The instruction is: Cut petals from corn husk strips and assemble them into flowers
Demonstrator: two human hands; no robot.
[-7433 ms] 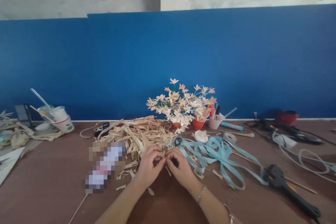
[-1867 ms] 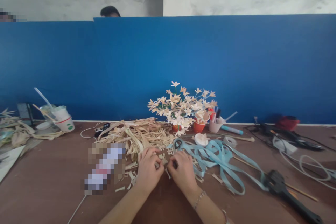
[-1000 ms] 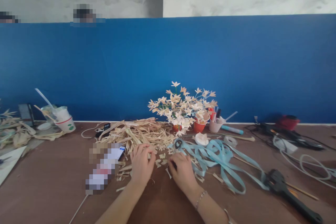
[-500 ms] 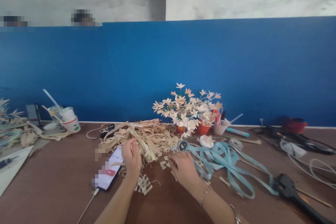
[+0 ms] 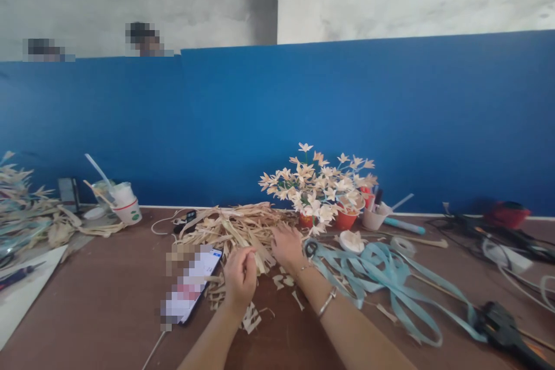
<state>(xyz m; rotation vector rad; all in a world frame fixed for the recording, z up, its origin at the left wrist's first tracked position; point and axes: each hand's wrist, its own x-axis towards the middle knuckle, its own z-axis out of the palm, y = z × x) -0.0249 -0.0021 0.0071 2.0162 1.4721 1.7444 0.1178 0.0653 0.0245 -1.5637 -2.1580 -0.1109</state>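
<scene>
Got the right hand [image 5: 287,247] loosely spread at the right edge of the husk pile [image 5: 238,221], and the left hand [image 5: 240,278] curled in front of it. Can't tell if pinching anything. Also got a phone [image 5: 207,270] front-left of the pile, flowers [image 5: 313,184] and ribbon [image 5: 399,270] to its right.

The left hand [image 5: 240,277] and right hand [image 5: 287,245] are bare, with slim fingers; both forearms are bare as far as they show; a thin, silver-coloured chain bracelet [image 5: 304,269] circles the right wrist; farther up the same forearm sits a smooth, shiny silver-coloured bangle [image 5: 327,302], its band broader than the chain; finer details of both are too small to tell.
</scene>
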